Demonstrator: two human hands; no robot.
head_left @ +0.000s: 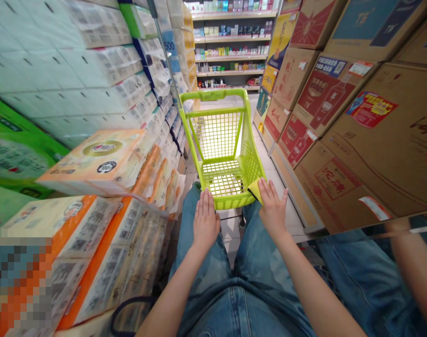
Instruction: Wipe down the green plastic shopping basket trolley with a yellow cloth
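Note:
A lime-green plastic shopping cart basket with lattice walls stands in front of my knees. At its near left corner lies my left hand, fingers stretched out and nearly together, with nothing visible in it. My right hand is at the near right corner, its fingers over a yellow cloth with a dark edge. The cloth is pressed against the basket's rim; part of it is hidden beneath the fingers. No goods show inside the basket.
Packs of tissue paper are piled close on my left. Stacked cardboard cartons line the right side, above a mirror-like panel reflecting denim and an arm. Shelves of small products close off the aisle's far end.

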